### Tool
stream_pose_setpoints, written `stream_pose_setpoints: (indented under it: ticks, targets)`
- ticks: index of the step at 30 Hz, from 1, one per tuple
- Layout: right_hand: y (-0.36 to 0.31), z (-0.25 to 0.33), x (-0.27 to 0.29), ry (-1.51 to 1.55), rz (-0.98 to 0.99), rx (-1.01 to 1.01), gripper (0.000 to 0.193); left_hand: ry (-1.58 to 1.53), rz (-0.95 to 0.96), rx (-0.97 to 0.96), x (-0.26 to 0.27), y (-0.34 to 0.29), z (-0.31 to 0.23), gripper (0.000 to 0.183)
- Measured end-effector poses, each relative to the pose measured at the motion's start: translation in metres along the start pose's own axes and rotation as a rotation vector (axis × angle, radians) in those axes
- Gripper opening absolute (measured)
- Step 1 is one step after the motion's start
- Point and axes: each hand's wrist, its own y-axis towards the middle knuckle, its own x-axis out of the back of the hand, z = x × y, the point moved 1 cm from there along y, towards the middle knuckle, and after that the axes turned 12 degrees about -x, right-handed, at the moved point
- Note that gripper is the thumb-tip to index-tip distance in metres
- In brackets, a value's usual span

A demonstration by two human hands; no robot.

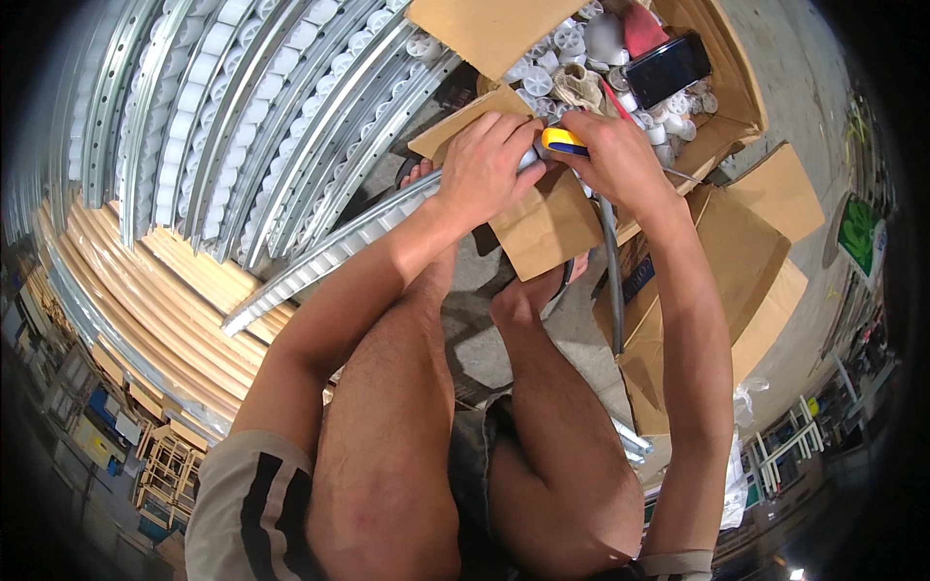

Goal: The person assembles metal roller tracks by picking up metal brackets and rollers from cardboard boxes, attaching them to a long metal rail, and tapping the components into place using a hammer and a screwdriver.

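My left hand [489,160] is closed around the upper end of a metal roller track [339,247], a long channel lined with white rollers. The track slants down to the left, passing under my left forearm. My right hand [620,160] meets it at that end, closed on a tool with a yellow-and-blue handle [564,142]. The handle's butt faces the track end, and a thin metal shaft [683,176] shows on the hand's other side; the tool's exact kind is unclear. Just beyond my hands, a cardboard box [741,87] holds many white plastic wheels [538,79].
A black phone [668,70] and a red item [641,29] lie on the wheels. More roller tracks [208,126] are stacked at left, above long tan strips [145,300]. An opened carton [717,252] stands at right, beside a grey bent tube [612,281]. My bare legs frame the floor.
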Motion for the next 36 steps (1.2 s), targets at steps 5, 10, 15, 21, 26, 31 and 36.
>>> stream_pose_setpoints:
  ticks: [5, 10, 15, 21, 26, 31, 36]
  targets:
    - [-0.007, -0.002, 0.017, 0.216, -0.033, -0.237, 0.026, -0.001, -0.009, 0.015, 0.001, 0.004, -0.001, 0.047]
    - [-0.040, 0.014, 0.064, 0.947, -0.315, -0.401, 0.029, 0.047, 0.021, 0.052, 0.002, 0.006, -0.003, 0.051]
    - [-0.066, 0.028, 0.074, 1.175, -0.605, -0.214, 0.033, 0.048, 0.033, 0.036, -0.001, 0.008, -0.006, 0.055]
    - [-0.102, 0.035, 0.052, 1.096, -0.596, -0.583, 0.043, 0.061, 0.057, -0.004, 0.001, 0.009, -0.006, 0.053]
    - [-0.122, 0.043, 0.043, 1.170, -0.645, -0.636, 0.038, 0.136, 0.086, -0.056, 0.001, 0.008, -0.008, 0.054]
    - [-0.126, 0.050, 0.042, 1.229, -0.602, -0.686, 0.026, 0.196, 0.114, -0.069, 0.000, 0.011, -0.010, 0.054]
    - [-0.131, 0.049, 0.048, 1.070, -0.486, -0.705, 0.017, 0.197, 0.115, -0.068, -0.001, 0.013, -0.010, 0.054]
